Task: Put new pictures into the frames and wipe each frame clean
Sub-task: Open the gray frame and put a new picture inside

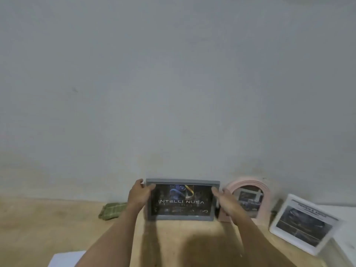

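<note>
Gripping the grey frame (182, 200) at both top corners, left hand (138, 195) and right hand (225, 202) curled round its edges, propping it against the wall (173, 83), probably risking knocking the pink frame (250, 197) just past the right hand.

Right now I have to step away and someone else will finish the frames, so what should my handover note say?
Left hand and right hand grip the side edges of the grey frame, upright against the wall, dark picture already in. The pink arched frame and white frame stand to its right, both holding pictures. The green cloth lies to its left. Whether any frame has been wiped cannot be told.
</note>
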`<act>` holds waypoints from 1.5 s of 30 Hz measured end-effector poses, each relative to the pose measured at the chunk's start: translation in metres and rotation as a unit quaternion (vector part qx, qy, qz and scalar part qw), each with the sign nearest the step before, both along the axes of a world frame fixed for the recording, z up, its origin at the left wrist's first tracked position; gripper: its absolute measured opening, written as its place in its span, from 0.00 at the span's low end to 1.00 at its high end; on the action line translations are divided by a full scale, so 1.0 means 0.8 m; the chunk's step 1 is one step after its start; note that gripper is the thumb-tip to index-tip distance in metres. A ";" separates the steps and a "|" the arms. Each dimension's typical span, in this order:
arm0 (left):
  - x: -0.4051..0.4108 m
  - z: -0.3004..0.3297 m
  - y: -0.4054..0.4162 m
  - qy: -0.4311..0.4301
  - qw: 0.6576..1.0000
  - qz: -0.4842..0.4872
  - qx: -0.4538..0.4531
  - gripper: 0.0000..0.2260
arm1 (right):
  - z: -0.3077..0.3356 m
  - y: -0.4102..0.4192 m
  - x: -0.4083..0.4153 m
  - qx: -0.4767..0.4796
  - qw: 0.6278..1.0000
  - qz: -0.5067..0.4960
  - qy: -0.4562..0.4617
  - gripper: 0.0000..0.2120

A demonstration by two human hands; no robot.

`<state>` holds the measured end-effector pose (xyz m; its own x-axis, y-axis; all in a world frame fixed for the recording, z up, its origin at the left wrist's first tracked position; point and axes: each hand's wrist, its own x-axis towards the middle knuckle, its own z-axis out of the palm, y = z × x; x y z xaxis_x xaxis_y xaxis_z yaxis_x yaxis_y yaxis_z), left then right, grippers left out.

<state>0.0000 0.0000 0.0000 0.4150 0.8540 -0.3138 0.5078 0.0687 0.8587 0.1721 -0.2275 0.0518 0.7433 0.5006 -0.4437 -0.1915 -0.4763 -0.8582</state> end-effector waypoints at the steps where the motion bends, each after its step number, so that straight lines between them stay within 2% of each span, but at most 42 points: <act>1: 0.009 -0.009 0.007 0.009 1.000 0.003 0.003 0.28 | -0.010 0.009 0.007 -0.020 1.000 -0.006 0.010 0.26; 3: 0.021 -0.029 0.018 0.032 0.999 0.008 0.011 0.24 | -0.045 0.019 0.029 -0.059 0.998 -0.002 -0.010 0.28; 7: 0.030 -0.078 0.030 0.095 0.995 -0.029 0.030 0.10 | -0.115 0.032 0.068 -0.109 0.994 0.022 0.002 0.21; 12: 0.024 -0.099 0.040 0.100 0.991 -0.042 0.072 0.07 | -0.158 0.041 0.084 -0.119 0.993 0.008 -0.023 0.27; 13: 0.022 -0.098 0.041 0.090 0.993 -0.042 0.067 0.06 | -0.163 0.040 0.086 -0.119 0.992 0.003 -0.031 0.25; 16: 0.011 -0.095 0.044 0.083 0.993 -0.047 0.063 0.04 | -0.163 0.026 0.082 -0.059 0.997 -0.024 -0.032 0.11; 21: -0.016 -0.093 0.023 0.099 0.993 -0.050 0.044 0.04 | -0.129 -0.023 0.065 -0.008 0.999 0.027 0.031 0.03; 24: -0.020 -0.086 -0.009 0.149 0.984 -0.071 0.060 0.07 | -0.097 -0.062 0.060 -0.010 0.997 0.051 0.056 0.07; 27: -0.010 -0.064 -0.061 0.176 0.976 -0.089 0.098 0.12 | -0.064 -0.099 0.056 -0.022 0.995 0.088 0.049 0.05; 30: 0.019 -0.025 -0.144 0.155 0.961 -0.150 0.170 0.18 | -0.042 -0.131 0.051 -0.046 0.996 0.067 0.017 0.15; 32: 0.045 0.004 -0.208 0.147 0.939 -0.235 0.202 0.19 | -0.032 -0.145 0.044 -0.060 0.997 0.053 0.002 0.16; 35: 0.077 0.039 -0.298 0.183 0.877 -0.368 0.250 0.27 | -0.011 -0.156 0.027 -0.081 0.995 0.052 -0.041 0.16; 37: 0.084 0.053 -0.344 0.203 0.848 -0.399 0.285 0.29 | 0.001 -0.158 0.017 -0.084 0.994 0.042 -0.061 0.14; 40: 0.081 0.063 -0.387 0.231 0.836 -0.363 0.340 0.22 | 0.009 -0.161 0.007 -0.094 0.991 0.032 -0.088 0.07; 42: 0.076 0.067 -0.398 0.238 0.846 -0.320 0.353 0.18 | 0.014 -0.165 -0.002 -0.108 0.986 0.045 -0.120 0.08; 45: 0.069 0.078 -0.403 0.227 0.868 -0.253 0.360 0.16 | 0.028 -0.162 -0.020 -0.071 0.987 0.029 -0.144 0.14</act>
